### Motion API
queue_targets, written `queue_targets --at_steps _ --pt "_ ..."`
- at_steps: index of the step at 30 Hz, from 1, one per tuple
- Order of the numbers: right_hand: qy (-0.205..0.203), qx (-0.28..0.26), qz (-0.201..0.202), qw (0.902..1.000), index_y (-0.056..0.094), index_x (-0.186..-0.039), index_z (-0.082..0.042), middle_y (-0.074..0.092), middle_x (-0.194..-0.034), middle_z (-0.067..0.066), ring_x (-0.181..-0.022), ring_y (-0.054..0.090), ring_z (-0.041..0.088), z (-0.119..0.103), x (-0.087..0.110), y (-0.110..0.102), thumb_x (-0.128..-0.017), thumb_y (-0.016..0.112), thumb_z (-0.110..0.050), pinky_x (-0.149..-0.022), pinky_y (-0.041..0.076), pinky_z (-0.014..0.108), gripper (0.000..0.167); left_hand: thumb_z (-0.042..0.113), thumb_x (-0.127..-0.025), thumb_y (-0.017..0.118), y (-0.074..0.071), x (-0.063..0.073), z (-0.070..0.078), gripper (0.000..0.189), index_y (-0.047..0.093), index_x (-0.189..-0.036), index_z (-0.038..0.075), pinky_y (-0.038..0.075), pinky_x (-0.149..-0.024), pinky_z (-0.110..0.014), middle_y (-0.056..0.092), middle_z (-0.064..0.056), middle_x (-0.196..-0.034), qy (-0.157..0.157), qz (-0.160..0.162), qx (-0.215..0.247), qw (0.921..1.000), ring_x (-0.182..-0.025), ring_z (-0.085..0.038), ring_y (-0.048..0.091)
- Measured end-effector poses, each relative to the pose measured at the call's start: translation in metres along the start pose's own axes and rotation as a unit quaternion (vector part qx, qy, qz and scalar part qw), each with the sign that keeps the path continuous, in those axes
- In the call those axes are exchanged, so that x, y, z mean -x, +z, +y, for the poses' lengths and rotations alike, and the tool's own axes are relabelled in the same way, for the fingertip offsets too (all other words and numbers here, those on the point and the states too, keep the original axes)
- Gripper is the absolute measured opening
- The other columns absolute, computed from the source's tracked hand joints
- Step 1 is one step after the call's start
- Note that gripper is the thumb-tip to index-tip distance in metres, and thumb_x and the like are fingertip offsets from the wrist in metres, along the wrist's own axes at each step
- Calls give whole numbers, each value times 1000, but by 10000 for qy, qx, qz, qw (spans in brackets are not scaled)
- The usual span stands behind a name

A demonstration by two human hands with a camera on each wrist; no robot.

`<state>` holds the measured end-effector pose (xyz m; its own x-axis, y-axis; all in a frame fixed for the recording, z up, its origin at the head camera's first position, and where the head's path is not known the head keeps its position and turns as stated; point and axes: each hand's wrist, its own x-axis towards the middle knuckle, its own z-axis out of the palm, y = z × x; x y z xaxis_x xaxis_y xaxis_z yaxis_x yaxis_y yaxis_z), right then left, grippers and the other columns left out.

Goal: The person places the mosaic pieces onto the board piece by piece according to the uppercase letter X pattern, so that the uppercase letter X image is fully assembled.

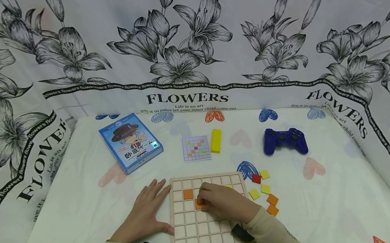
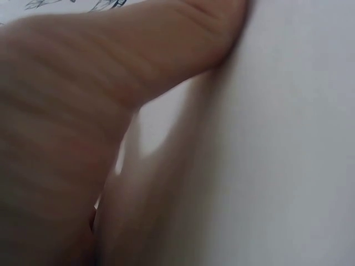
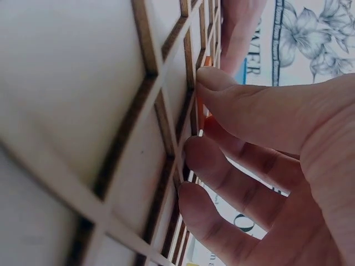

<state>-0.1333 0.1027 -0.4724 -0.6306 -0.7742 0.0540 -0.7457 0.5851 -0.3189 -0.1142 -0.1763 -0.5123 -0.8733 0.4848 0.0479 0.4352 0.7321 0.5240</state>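
A wooden grid board (image 1: 205, 242) lies in front of me on the cloth. My right hand (image 1: 225, 202) pinches an orange square tile (image 1: 198, 204) down at a cell in an upper row. From the right wrist, the thumb lies against the orange tile (image 3: 200, 111), with the other fingertips close to the grid ridges. Another orange tile (image 1: 188, 194) sits in a cell up and to the left, and a yellow tile (image 1: 229, 186) shows partly behind the right hand. Fingers spread, my left hand (image 1: 146, 215) rests along the board's left edge; its wrist view shows mostly palm and thumb.
Loose red, yellow and orange tiles (image 1: 265, 188) lie right of the board. Beyond it are a pattern card (image 1: 195, 148), a yellow block (image 1: 216, 141), a blue game box (image 1: 131, 143) and a blue game controller (image 1: 284, 141). Flower-printed curtains (image 1: 172, 30) surround the table.
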Motion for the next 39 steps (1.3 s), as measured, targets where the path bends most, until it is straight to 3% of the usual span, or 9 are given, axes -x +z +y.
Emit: queue_targets --at_steps 11,18,21,24,28,30,35,39 --pt "-133 36 86 9999 65 -101 -17 58 -98 -7 -86 57 2 1 -2 1 -93 64 -23 -79 50 10 10 76 -49 72 0 0 -1 126 32 -150 14 9 -119 -52 24 -11 -157 -62 -28 -61 10000 -146 -36 12" --pt "80 124 -44 9999 65 -105 -17 58 -101 -6 -85 58 4 -1 -4 -2 -92 65 -24 -79 52 13 15 75 -49 74 -2 0 -1 124 33 -150 14 10 -118 -53 25 -10 -157 9 53 -16 10000 -146 -36 13" --pt "171 66 -44 9998 63 -109 -15 58 -105 -4 -88 59 4 0 2 -9 -93 64 -23 -80 53 15 18 76 -49 72 0 -1 -1 125 33 -150 14 10 -118 -52 25 -9 -157 24 54 -2 10000 -146 -35 13" --pt "252 33 220 9994 63 -109 -14 58 -108 -4 -92 61 6 6 13 -23 -92 65 -19 -81 54 19 18 78 -48 71 1 1 -2 126 32 -150 15 10 -119 -51 25 -8 -158 -5 40 -29 10000 -146 -34 13" --pt "669 251 528 9960 63 -105 -14 60 -104 -5 -91 62 8 22 38 -46 -89 68 -11 -77 56 22 17 77 -48 71 3 2 -1 126 33 -150 15 10 -118 -52 25 -9 -157 9 70 -20 10000 -146 -35 14" --pt "1047 297 475 9929 63 -104 -13 60 -102 -5 -89 61 7 33 51 -55 -89 67 -8 -75 56 23 16 77 -48 71 3 2 -1 125 33 -150 14 11 -118 -52 26 -9 -157 15 97 -46 9999 -146 -35 14" --pt "2132 223 351 9761 64 -104 -12 62 -101 -5 -88 60 9 62 81 -66 -89 66 -5 -80 57 30 17 77 -49 71 2 3 -1 125 33 -150 14 11 -117 -51 26 -9 -157 47 117 -81 9999 -146 -36 14" --pt "2527 -48 481 9663 63 -104 -10 62 -105 -1 -87 60 13 82 100 -69 -87 68 -3 -80 57 35 19 78 -49 70 3 2 -2 125 33 -150 14 12 -117 -51 26 -10 -157 128 153 -96 9998 -145 -36 15"
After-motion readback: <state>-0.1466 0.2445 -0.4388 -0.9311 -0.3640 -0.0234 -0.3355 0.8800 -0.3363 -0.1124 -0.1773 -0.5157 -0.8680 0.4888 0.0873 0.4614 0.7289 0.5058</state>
